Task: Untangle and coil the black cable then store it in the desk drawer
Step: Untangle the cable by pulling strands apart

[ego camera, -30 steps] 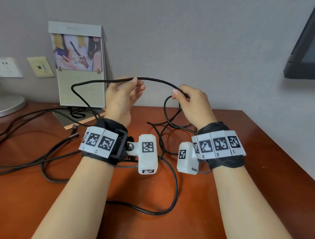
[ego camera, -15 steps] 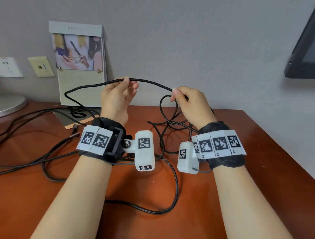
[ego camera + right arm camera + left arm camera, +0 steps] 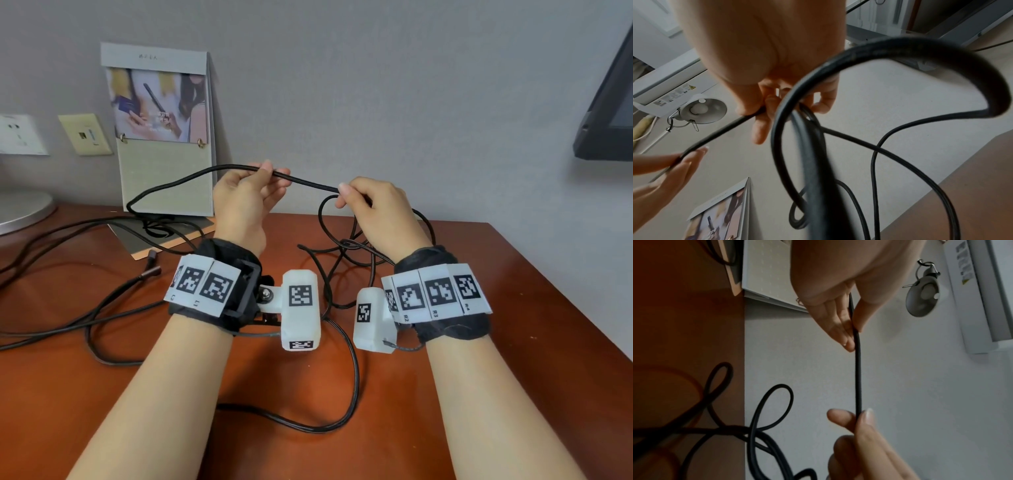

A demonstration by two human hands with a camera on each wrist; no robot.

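Observation:
A long black cable [image 3: 310,181] runs taut between my two raised hands above the brown desk [image 3: 513,342]. My left hand [image 3: 270,174] pinches it between thumb and fingers; the left wrist view shows that pinch [image 3: 854,326] with the cable [image 3: 858,378] running down to the other hand. My right hand [image 3: 344,193] grips the cable and several hanging loops [image 3: 325,222]. In the right wrist view those loops [image 3: 797,146] pass through the right hand's fingers [image 3: 764,113]. More cable lies tangled on the desk under the hands [image 3: 352,394]. No drawer is in view.
A stand-up calendar [image 3: 164,137] leans on the wall behind the left hand. Other dark cords [image 3: 68,308] and a plug end [image 3: 150,272] lie at the left, beside a lamp base [image 3: 20,212]. Wall sockets [image 3: 85,133] sit far left. A monitor corner [image 3: 606,120] is upper right.
The left hand slid left along the cable, then came back toward the right hand. The span between the hands is shorter, and the slack loop on the left has sunk lower.

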